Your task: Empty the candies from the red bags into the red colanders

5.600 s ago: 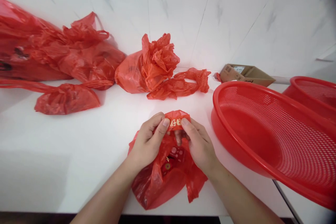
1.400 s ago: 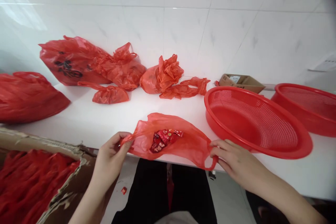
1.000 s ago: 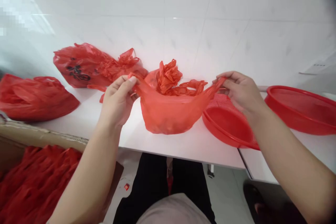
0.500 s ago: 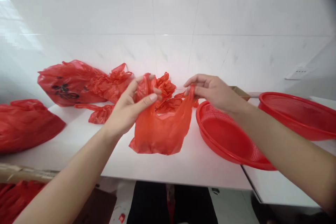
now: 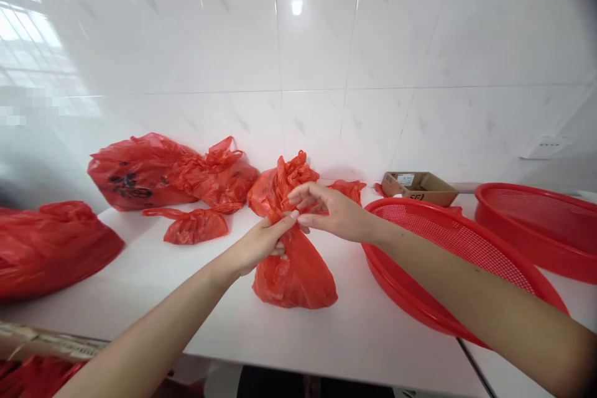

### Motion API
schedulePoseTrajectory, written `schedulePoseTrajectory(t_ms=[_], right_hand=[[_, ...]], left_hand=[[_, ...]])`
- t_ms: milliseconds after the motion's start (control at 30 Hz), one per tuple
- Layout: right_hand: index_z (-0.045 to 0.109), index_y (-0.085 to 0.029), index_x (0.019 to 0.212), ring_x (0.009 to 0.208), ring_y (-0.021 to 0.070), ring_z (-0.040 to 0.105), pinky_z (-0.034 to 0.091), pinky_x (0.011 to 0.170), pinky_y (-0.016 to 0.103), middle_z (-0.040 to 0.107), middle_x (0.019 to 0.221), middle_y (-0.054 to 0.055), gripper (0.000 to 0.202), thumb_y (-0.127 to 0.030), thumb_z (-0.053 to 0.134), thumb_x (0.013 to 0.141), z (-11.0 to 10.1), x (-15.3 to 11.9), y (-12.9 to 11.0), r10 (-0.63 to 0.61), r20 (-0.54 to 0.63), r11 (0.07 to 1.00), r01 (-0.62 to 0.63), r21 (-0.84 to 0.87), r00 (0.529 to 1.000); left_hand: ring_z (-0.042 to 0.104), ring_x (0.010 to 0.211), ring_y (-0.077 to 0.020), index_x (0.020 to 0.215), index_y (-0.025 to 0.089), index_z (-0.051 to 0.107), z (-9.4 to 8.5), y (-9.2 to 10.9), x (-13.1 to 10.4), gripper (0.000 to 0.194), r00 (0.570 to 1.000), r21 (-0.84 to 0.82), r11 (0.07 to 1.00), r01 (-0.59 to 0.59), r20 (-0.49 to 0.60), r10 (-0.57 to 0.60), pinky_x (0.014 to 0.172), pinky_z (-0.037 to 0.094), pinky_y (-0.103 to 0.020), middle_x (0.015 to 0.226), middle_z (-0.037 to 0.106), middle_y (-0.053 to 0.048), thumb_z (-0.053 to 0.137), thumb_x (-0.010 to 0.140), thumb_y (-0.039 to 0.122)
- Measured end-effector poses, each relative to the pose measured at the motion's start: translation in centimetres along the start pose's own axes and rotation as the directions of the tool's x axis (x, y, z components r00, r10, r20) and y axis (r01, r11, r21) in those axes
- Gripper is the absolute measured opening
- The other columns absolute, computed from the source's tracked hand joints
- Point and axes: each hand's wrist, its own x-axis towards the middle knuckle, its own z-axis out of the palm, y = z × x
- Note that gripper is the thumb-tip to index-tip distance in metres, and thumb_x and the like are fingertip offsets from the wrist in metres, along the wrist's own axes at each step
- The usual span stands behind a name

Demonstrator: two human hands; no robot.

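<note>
A red plastic bag [image 5: 296,273] stands upright on the white table, its bottom full and its neck gathered narrow. My left hand [image 5: 268,239] is closed round that neck, thumb on top. Just right of it, my right hand [image 5: 329,208] is at the bag's top with fingers curled and somewhat apart; whether they grip any plastic is not clear. Behind my hands lies a crumpled red bag [image 5: 301,171], partly hidden by the held one.
Filled red bags [image 5: 140,171] line the wall at the left, with a small tied bag [image 5: 196,227] before them. A large red bag [image 5: 51,249] is far left. Red baskets [image 5: 396,289] and an open cardboard box [image 5: 420,186] are at the right.
The bag's two handles, earlier held apart, are now brought together and its neck is gathered in my left hand. My right hand has moved left beside it. The view has tilted up.
</note>
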Motion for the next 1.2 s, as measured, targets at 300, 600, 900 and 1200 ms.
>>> schedulePoseTrajectory(t_ms=[300,600,900,1200], right_hand=[[0.061,-0.021,0.096,0.084,0.0134,0.061,0.051,0.079,0.030,0.064,0.088,0.001,0.013,-0.033,0.061,0.089,0.7,-2.7,-2.5,-0.059,-0.009,0.998,0.058,-0.036,0.998],[0.058,-0.023,0.122,0.104,0.0175,0.060,0.048,0.094,0.037,0.066,0.107,0.004,0.035,-0.042,0.038,0.100,3.6,-2.4,2.3,0.148,-0.030,0.986,-0.145,0.083,0.988],[0.062,-0.020,0.104,0.087,0.0155,0.058,0.047,0.080,0.030,0.064,0.095,0.002,0.028,-0.038,0.041,0.099,3.7,-3.1,3.0,0.152,0.094,0.988,-0.154,0.009,0.984],[0.058,-0.020,0.078,0.060,0.0137,0.048,0.030,0.058,0.026,0.058,0.068,0.001,0.034,-0.033,0.036,0.100,4.0,-11.4,2.9,0.198,0.015,0.711,-0.133,-0.690,0.980]], left_hand=[[0.057,0.055,-0.0145,0.076,0.016,0.067,-1.0,0.2,-0.5,0.037,0.980,0.037,0.984,-0.177,0.096,0.173,0.057,0.049,-0.027,0.061,0.062,-0.004,0.054,0.090,0.048],[0.054,0.058,-0.0131,0.084,0.022,0.068,-0.6,-1.3,-1.8,0.023,0.925,0.589,0.730,-0.345,0.082,0.371,0.053,0.040,-0.023,0.076,0.067,-0.001,0.052,0.076,0.008],[0.066,0.097,-0.0166,0.114,0.027,0.064,-1.4,-3.3,-1.1,0.042,0.785,0.829,0.362,-0.426,0.140,0.604,0.074,0.049,-0.025,0.114,0.069,-0.001,0.045,0.083,0.007],[0.069,0.091,-0.0244,0.095,0.027,0.072,-12.5,-9.1,-3.6,0.044,0.970,0.946,0.323,0.023,-0.099,0.221,0.078,0.049,-0.034,0.103,0.074,-0.003,0.031,0.096,0.043]])
